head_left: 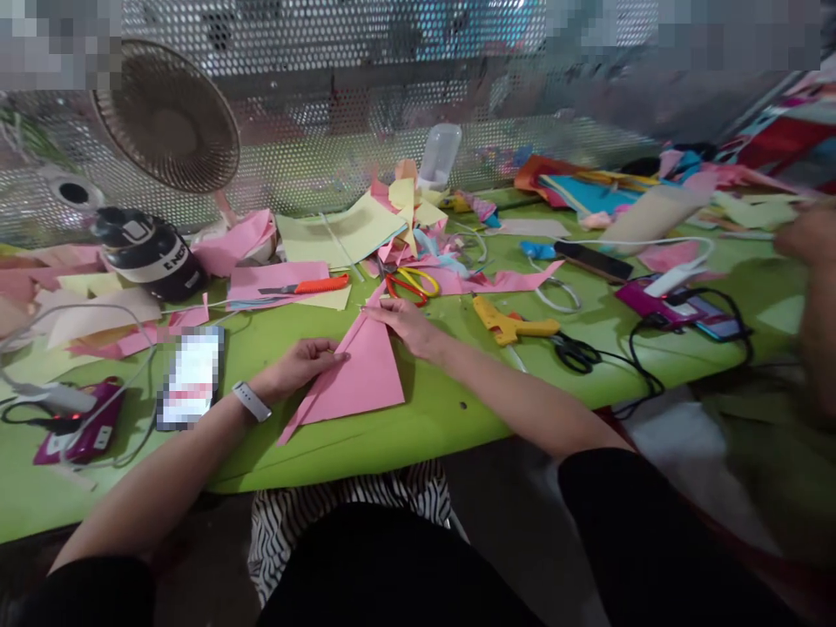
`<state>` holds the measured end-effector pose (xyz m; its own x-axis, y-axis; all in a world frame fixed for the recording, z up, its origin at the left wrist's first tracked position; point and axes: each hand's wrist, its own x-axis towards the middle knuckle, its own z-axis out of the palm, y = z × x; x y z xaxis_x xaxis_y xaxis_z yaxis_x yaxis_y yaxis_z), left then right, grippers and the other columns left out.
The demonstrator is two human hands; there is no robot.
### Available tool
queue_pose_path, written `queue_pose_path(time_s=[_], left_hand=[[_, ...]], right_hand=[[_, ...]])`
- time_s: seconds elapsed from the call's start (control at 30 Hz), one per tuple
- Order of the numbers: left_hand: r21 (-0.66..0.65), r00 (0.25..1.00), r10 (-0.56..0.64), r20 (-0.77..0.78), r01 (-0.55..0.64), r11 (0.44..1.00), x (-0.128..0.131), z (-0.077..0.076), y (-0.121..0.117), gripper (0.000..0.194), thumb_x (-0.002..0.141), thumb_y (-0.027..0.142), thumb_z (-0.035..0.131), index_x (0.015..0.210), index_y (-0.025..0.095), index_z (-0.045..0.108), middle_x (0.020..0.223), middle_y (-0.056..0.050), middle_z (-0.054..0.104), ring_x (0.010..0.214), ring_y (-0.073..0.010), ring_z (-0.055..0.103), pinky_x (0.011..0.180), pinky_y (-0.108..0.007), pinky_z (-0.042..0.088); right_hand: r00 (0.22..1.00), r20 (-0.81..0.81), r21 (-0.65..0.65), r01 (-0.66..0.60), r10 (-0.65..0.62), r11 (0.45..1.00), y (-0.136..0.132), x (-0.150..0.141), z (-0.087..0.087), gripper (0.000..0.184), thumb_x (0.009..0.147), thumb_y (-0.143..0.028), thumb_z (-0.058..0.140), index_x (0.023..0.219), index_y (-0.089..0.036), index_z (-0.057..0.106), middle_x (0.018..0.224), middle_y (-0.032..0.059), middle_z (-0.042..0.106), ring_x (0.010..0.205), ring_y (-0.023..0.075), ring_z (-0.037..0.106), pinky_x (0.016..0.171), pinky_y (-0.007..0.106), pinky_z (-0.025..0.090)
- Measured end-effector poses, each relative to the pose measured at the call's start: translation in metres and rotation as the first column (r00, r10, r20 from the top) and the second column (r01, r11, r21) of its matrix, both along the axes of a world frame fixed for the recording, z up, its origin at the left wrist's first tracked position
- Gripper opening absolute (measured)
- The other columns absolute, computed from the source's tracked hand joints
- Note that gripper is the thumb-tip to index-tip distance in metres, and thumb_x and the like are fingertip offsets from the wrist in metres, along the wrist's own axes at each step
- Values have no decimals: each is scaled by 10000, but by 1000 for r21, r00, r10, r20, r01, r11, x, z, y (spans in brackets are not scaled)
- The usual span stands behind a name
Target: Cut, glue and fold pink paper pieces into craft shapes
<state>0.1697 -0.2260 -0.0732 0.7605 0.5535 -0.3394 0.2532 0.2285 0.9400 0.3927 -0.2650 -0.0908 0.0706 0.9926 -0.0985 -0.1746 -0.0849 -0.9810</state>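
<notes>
A pink sheet of paper (pixel 362 379), folded into a triangle, lies on the green table (pixel 431 418) in front of me. My left hand (pixel 301 364), with a white watch on its wrist, rests on the sheet's left edge with the fingers curled and pressing down. My right hand (pixel 408 324) lies flat near the triangle's top point, fingers stretched along the fold. Neither hand lifts the paper.
Scissors (pixel 408 286), an orange-handled cutter (pixel 313 286), a yellow glue gun (pixel 513 326) and black scissors (pixel 575 351) lie beyond the paper. Paper scraps, a phone (pixel 191 376), a fan (pixel 166 117), a dark bottle (pixel 150 252) and cables crowd the table. Another person's arm (pixel 816 287) shows at right.
</notes>
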Motion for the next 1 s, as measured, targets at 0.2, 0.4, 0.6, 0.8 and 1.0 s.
queue_pose_path(time_s=[0.2,0.4,0.6,0.8,1.0], left_hand=[[23,1000,-5,29,4,1000,0,0,0,345,744,468,811,835,155,695,745,-3,681,611,-82,562,567,-210,431],[24,999,-5,41,5,1000,0,-2,1,365,735,477,818,875,160,703,794,-18,707,643,-94,596,603,-222,467],[-19,999,-6,36,6,1000,-1,-2,2,416,719,484,831,933,150,702,794,-27,719,634,-103,625,602,-229,487],[-70,999,12,48,-8,997,-1,-2,-2,357,731,420,828,930,152,701,788,-24,712,621,-100,618,577,-222,483],[-37,999,-10,45,11,999,-5,0,3,260,791,407,778,869,167,720,745,-16,665,590,-76,548,513,-193,413]], right_hand=[[996,-78,-6,44,-45,999,3,-4,-4,482,567,-473,891,580,-200,494,524,-84,478,490,80,433,509,249,339],[995,-84,0,57,-57,998,7,-3,-10,460,570,-474,884,596,-200,516,532,-71,525,490,93,466,513,257,355],[991,-113,12,79,-77,997,9,-1,-13,415,583,-445,880,606,-197,548,543,-77,538,498,87,470,541,254,379],[990,-125,-34,67,-70,997,6,-1,-11,368,517,-378,911,611,-182,614,566,-47,603,514,109,519,540,273,399],[973,-132,-4,188,-187,982,6,6,-12,360,551,-409,889,614,-198,603,552,-65,574,501,96,512,538,266,406]])
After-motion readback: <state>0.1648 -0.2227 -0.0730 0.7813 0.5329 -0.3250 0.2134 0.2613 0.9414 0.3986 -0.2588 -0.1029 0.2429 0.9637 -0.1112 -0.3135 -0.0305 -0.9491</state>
